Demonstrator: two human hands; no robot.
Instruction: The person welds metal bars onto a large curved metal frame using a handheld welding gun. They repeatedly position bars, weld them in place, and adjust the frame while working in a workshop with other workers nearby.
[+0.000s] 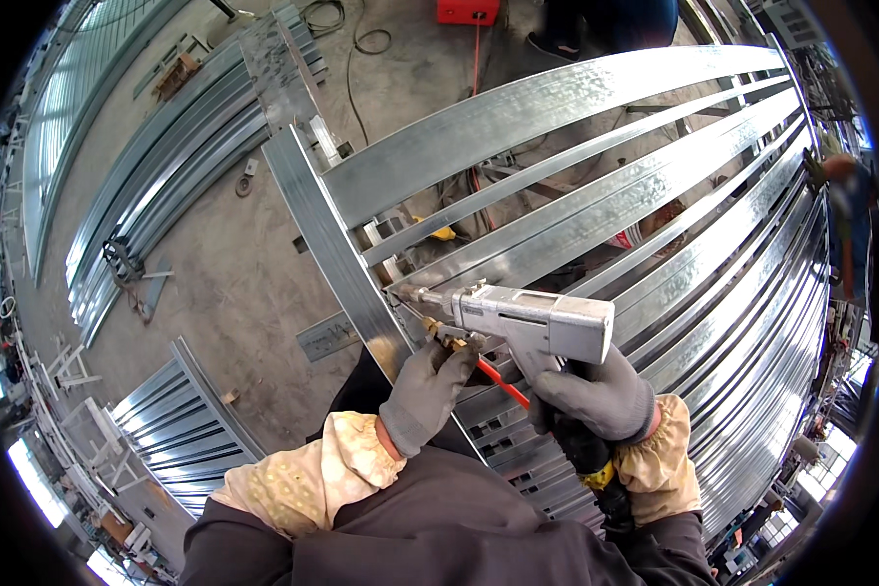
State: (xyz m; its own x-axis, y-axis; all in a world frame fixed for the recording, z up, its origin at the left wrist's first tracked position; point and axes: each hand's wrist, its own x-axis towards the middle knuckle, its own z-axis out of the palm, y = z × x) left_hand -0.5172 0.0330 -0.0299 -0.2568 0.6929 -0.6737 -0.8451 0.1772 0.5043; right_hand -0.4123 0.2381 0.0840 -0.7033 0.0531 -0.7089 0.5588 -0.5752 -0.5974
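Note:
A silver pistol-shaped welding gun (537, 317) points left, its nozzle at the joint between a slat (576, 230) and the upright end rail (337, 249) of a galvanised steel frame. My right hand (601, 396), in a grey glove, is wrapped round its grip. A thick black cable (606, 493) leaves the grip beside my right wrist. Under the nozzle, my left hand (425, 391), also grey-gloved, is closed on a brass fitting (445, 338) joined to a red hose (503, 382). Whether the nozzle tip touches the metal I cannot tell.
Several slats fan out to the right. Curved metal channels (176, 171) lie on the floor at the left, with a smaller slatted panel (181, 425) nearer me. A red box (467, 11) and a person in dark clothes (610, 21) are at the back; another person (845, 220) stands far right.

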